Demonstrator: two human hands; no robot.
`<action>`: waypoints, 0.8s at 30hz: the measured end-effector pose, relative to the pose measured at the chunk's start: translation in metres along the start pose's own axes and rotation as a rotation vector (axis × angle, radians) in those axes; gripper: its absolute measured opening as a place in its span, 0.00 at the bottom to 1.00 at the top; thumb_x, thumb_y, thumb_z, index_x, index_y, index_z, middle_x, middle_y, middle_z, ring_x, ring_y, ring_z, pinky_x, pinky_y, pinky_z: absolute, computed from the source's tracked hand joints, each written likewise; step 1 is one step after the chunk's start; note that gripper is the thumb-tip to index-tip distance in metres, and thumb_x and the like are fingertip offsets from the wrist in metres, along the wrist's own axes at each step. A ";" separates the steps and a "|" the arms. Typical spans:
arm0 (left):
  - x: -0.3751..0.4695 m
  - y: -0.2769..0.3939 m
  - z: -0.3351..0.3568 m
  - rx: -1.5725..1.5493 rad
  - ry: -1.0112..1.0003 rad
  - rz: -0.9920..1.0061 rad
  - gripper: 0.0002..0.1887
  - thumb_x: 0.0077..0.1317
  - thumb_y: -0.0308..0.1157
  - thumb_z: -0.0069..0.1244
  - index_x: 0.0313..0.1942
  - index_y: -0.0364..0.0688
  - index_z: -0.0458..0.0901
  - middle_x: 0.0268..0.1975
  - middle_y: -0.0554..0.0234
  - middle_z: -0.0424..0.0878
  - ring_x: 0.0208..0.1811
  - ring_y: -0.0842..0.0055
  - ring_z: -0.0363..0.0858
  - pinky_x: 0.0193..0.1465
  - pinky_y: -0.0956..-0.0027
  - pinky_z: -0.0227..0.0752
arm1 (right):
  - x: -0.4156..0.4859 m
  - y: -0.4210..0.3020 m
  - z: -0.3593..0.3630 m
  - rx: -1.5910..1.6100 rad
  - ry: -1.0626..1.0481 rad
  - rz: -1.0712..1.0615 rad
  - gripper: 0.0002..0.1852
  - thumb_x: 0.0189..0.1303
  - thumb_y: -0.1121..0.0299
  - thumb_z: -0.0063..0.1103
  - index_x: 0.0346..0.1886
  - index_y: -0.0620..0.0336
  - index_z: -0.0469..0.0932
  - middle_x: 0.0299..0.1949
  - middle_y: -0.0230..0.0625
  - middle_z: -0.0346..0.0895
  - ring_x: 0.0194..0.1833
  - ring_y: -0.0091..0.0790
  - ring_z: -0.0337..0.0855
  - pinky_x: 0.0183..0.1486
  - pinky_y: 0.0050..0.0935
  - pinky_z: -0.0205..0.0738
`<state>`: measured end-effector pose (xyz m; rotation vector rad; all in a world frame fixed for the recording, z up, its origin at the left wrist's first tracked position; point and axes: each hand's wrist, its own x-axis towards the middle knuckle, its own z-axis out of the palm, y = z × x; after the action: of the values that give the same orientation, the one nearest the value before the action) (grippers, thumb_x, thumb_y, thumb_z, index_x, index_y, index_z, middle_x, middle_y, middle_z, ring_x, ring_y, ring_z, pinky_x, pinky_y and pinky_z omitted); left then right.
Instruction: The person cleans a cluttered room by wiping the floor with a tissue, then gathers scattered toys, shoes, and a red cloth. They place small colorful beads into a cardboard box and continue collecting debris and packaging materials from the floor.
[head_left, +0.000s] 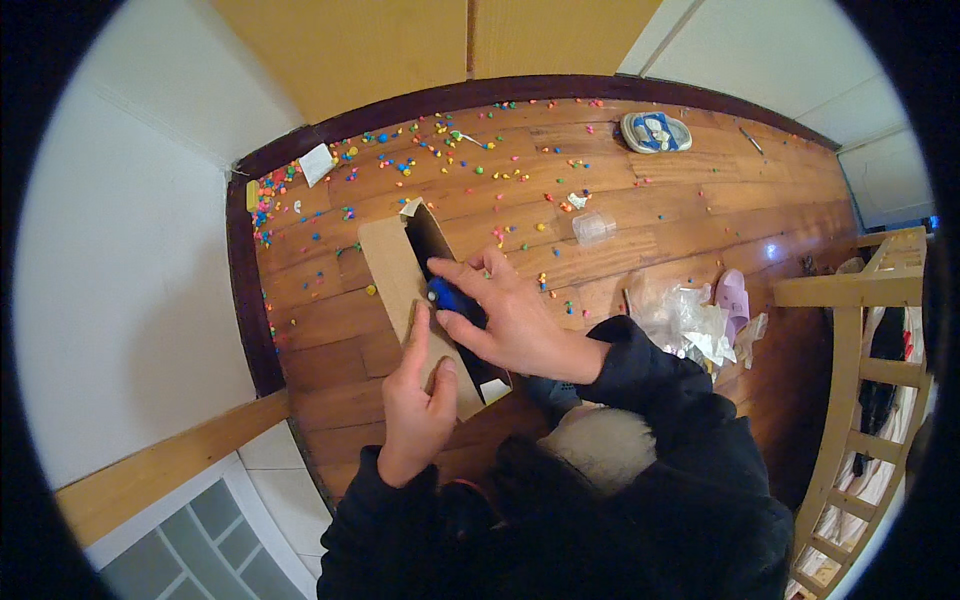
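Note:
A cardboard box (390, 244) lies aslant before me, with a dark gap along its right side and small pale flaps at both ends. Over this gap, my right hand (517, 315) grips a small blue object (450, 295) with a light-coloured tip. The object's exact kind is unclear, and part of it is hidden by my fingers. My left hand (420, 412) rests against the tan panel of the box, index finger extended near the blue tip and thumb apart. Nothing shows in the left hand's grasp.
Many small coloured pieces (450, 161) are scattered over the wooden floor (637, 202). A clear plastic cup (594, 227), a blue-and-white shoe (655, 133), a pink slipper (732, 304) and crumpled clear plastic (690, 315) lie beyond. A wooden ladder-like frame (847, 292) stands at right, a white wall (135, 247) at left.

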<state>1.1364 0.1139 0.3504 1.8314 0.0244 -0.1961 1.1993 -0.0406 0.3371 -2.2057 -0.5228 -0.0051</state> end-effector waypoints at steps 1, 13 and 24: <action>0.001 -0.003 0.000 0.076 0.029 0.071 0.31 0.61 0.22 0.42 0.66 0.31 0.56 0.59 0.39 0.71 0.53 0.73 0.76 0.51 0.73 0.69 | -0.003 0.008 0.005 -0.037 -0.018 0.008 0.27 0.55 0.66 0.60 0.60 0.53 0.69 0.39 0.44 0.66 0.30 0.43 0.75 0.31 0.37 0.73; -0.003 0.005 -0.005 0.186 0.088 0.014 0.31 0.59 0.18 0.39 0.66 0.31 0.56 0.64 0.45 0.66 0.58 0.73 0.71 0.59 0.74 0.63 | -0.077 0.140 0.019 0.140 0.404 0.353 0.14 0.62 0.75 0.50 0.52 0.58 0.73 0.34 0.37 0.69 0.32 0.31 0.70 0.37 0.25 0.69; -0.001 0.008 -0.012 0.202 0.087 0.042 0.32 0.58 0.19 0.39 0.66 0.29 0.55 0.63 0.43 0.67 0.59 0.69 0.70 0.60 0.72 0.62 | -0.193 0.255 0.016 -0.421 0.556 0.959 0.18 0.55 0.71 0.53 0.49 0.65 0.68 0.48 0.57 0.63 0.43 0.60 0.72 0.46 0.49 0.69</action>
<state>1.1376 0.1232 0.3612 2.0393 0.0273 -0.0919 1.1146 -0.2404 0.1015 -2.4985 0.9241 -0.2271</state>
